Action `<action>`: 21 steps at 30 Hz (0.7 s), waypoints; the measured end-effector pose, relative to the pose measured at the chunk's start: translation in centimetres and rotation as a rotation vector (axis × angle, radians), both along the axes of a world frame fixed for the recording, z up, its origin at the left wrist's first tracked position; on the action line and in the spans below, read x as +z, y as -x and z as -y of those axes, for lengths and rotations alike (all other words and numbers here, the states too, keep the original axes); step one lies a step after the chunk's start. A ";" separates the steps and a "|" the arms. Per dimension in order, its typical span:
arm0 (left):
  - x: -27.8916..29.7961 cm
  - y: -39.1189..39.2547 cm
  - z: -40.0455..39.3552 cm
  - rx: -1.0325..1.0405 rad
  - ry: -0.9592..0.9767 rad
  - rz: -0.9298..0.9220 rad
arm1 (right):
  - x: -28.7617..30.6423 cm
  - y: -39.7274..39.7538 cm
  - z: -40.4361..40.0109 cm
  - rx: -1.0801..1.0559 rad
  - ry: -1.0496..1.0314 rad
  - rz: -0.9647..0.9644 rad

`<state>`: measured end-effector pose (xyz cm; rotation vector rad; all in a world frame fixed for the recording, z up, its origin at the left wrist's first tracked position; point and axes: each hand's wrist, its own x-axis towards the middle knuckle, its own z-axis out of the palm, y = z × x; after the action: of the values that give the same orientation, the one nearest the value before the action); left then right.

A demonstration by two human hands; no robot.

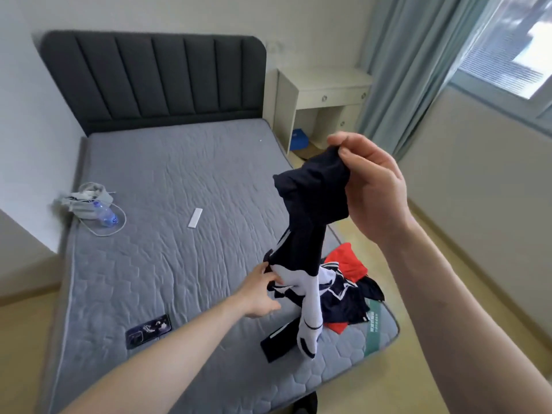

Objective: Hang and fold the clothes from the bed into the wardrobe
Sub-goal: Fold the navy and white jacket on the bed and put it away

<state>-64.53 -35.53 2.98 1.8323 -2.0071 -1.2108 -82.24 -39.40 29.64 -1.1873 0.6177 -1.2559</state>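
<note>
Hands (373, 186) gripping navy garment (307, 210), shape unclear

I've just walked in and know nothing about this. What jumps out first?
A dark garment dangles mid-air over the bed's right side, pinched at the top by the right hand while the left hand holds its lower part. Under it lies a pile of red and navy clothes at the bare grey mattress's near right corner. Near the left edge lies a phone.
</note>
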 end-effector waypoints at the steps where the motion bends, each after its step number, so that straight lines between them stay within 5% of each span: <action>1: 0.5 -0.4 0.4 0.021 0.035 -0.004 | 1.7 -0.5 -0.4 -0.007 0.038 0.016; 7: 1.8 -4.4 3.2 0.307 0.179 -0.142 | 8.0 -0.9 -2.0 -0.005 0.156 0.191; 10: 1.7 -8.1 5.0 0.121 0.322 0.097 | 8.8 -0.9 -2.9 0.012 0.164 0.239; 13: 3.9 -10.1 4.3 -0.060 0.184 0.412 | 8.5 -0.8 -3.0 -0.044 0.104 0.257; 16: 4.9 -12.5 2.4 0.025 0.079 0.453 | 7.4 -0.3 -2.1 -0.170 0.004 0.236; 18: 4.9 -14.1 1.5 0.119 0.031 0.394 | 5.8 0.4 -0.8 -0.289 -0.069 0.149; 21: 6.1 -15.2 -0.3 0.251 -0.005 0.207 | 2.3 0.7 0.9 -0.416 -0.122 -0.249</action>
<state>-49.30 -35.27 9.10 2.2122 -1.7967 -0.9921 -82.95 -40.33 31.89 -1.1560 1.1553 -1.3995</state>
